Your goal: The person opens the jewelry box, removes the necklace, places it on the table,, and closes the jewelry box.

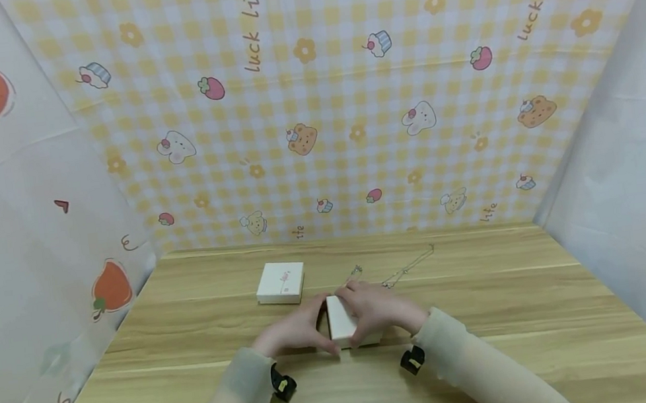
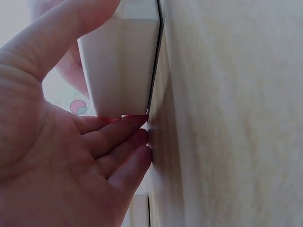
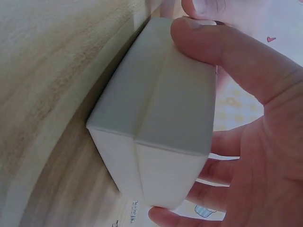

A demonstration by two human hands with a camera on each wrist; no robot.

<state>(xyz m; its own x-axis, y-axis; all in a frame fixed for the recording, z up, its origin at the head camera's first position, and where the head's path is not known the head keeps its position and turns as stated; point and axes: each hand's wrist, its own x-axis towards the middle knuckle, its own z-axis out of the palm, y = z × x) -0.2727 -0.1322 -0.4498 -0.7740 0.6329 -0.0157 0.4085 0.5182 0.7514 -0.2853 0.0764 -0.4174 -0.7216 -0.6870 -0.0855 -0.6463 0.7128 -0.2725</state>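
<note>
A small white lidded box (image 1: pixel 340 321) lies on the table between both hands. My right hand (image 1: pixel 380 308) spans its top, the thumb on the front face and the fingers at the back, gripping the upper part. In the right wrist view the seam between lid and base runs along the box (image 3: pixel 175 104), and the lid looks seated. At the left end my left hand (image 1: pixel 298 330) holds the box, thumb at the front corner and fingers at the back edge. A gap shows between its palm and the box (image 2: pixel 120 66) in the left wrist view.
A second white box (image 1: pixel 280 283) with small pink print stands behind on the left. Behind the held box lies a thin silver chain (image 1: pixel 408 268), and a shorter piece of jewellery (image 1: pixel 357 271) is partly hidden by my right hand. A checked cloth (image 1: pixel 312 109) hangs behind the wooden table.
</note>
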